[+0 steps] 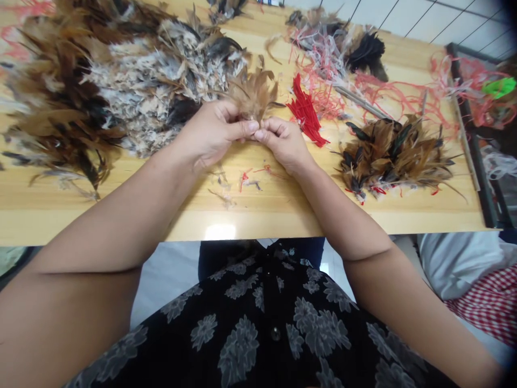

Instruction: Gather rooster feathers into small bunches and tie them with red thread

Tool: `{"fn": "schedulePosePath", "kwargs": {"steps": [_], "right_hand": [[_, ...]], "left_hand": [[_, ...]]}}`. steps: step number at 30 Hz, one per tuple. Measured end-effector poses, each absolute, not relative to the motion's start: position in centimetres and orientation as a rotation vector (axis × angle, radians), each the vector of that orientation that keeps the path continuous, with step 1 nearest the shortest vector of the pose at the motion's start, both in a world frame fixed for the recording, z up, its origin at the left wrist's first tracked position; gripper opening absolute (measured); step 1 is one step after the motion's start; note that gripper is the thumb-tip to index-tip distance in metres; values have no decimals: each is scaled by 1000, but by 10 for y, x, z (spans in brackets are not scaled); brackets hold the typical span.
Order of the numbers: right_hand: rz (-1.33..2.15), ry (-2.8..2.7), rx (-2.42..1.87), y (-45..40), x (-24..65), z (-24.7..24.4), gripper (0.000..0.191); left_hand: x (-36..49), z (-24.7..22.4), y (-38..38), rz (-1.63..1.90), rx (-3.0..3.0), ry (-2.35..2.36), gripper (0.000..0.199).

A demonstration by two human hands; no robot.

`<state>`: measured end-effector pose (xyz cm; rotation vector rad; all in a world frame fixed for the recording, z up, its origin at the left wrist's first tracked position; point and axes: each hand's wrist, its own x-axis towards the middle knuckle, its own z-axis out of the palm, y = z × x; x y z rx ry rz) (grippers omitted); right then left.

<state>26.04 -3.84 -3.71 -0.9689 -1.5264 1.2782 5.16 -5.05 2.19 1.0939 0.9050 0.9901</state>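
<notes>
Between my two hands is a small bunch of brown feathers (255, 92), its tips fanned out away from me. My left hand (220, 129) pinches the base of the bunch between thumb and fingers. At the same base, my right hand (283, 141) has its thumb and fingertips pressed together, close against the left thumb. Whether a tie sits under the fingertips is hidden. A pile of short red ties (306, 110) lies just beyond my right hand. To the left spreads a large heap of loose brown, grey and black feathers (141, 81).
Tied feather bunches (398, 153) with red at their bases lie at the right. Behind them are tangled pink and white strings (323, 59) and black feathers (367, 54). A dark frame (464, 118) edges the table's right end. Small scraps (244, 180) dot the wooden table (258, 215).
</notes>
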Motion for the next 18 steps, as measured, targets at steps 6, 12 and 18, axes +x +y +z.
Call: {"fn": "schedulePosePath", "kwargs": {"steps": [6,12,18], "right_hand": [[1097,-1443,-1045,-42,264,-32,67],[1093,-1313,-1112,-47,258,-25,77],[1085,-1287,-1157,-50,255,-23,71]], "left_hand": [[28,28,-30,1277,1407,1089,25],[10,9,-10,1053,1935,1352,19],[23,-17,-7,926,2070,1342,16]]}}
